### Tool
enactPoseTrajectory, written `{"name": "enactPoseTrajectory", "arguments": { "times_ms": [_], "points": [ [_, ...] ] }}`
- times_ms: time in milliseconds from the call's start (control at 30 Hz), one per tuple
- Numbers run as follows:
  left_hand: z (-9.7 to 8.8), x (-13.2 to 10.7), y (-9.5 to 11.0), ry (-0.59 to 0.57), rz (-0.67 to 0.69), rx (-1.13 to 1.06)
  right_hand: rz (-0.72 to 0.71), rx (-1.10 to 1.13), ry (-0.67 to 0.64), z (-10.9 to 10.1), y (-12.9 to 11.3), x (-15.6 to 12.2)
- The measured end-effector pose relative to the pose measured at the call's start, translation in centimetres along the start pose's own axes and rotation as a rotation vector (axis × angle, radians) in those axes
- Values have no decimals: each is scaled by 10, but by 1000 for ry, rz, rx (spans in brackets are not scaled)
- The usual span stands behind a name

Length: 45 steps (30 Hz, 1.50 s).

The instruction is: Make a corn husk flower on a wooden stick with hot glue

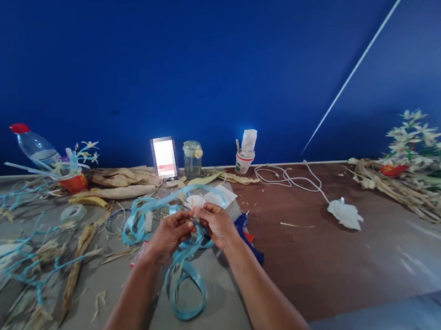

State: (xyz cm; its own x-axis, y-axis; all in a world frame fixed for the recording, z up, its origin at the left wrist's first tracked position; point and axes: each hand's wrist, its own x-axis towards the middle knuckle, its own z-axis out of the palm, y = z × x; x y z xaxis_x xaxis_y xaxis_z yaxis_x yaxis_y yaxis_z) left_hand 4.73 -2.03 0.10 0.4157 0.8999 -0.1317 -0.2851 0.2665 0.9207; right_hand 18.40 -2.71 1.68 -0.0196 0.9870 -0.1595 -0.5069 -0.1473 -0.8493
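Observation:
My left hand (173,231) and my right hand (215,222) meet above the middle of the table, fingertips pinched together. A small white petal-like piece (195,202) shows right at the fingertips, and its lower part is hidden by them. Light blue ribbon (187,287) lies in loops below and behind the hands, one stretch passing close under the fingers. Whether the fingers also grip the ribbon cannot be made out. Partly behind my right forearm lies a blue glue gun (250,241) with an orange trigger. A white sheet of paper (225,196) lies just behind the right hand.
Blue-wrapped branches (36,266), a tape roll (72,213) and dried husks (122,178) lie left. A jar (192,161), a white cup (245,162) and a white cable (289,176) line the back. White artificial flowers (417,136) and dry stalks (409,191) are at right.

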Motion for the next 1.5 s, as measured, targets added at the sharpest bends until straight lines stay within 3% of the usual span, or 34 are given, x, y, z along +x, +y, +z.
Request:
{"name": "enactPoseTrajectory", "arguments": {
  "times_ms": [433,533,667,800,900,1000,1167,1267,1367,1500],
  "points": [
    [3,0,4,110,-5,-25,-36,-40,-59,-2,1,0],
    [-3,-1,6,180,65,-28,-136,-77,0,-4,2,2],
    [-17,-2,14,308,201,-26,-321,-316,89,-8,2,1],
    [-28,-4,20,421,290,-29,-470,-569,-24,-6,2,-6],
    [-28,-4,21,436,308,-34,-567,-732,-92,-5,2,-9],
    [-25,-5,21,440,318,-34,-629,-774,35,-10,2,-4],
    [-24,-5,25,478,339,-100,-572,-742,171,-18,3,6],
    [-27,-6,29,504,377,-147,-644,-818,124,-15,3,2],
    [-28,-7,31,518,382,-162,-732,-902,-7,-7,4,-6],
    [-30,-7,31,498,389,-168,-710,-950,-138,1,5,-11]
  ]
}}
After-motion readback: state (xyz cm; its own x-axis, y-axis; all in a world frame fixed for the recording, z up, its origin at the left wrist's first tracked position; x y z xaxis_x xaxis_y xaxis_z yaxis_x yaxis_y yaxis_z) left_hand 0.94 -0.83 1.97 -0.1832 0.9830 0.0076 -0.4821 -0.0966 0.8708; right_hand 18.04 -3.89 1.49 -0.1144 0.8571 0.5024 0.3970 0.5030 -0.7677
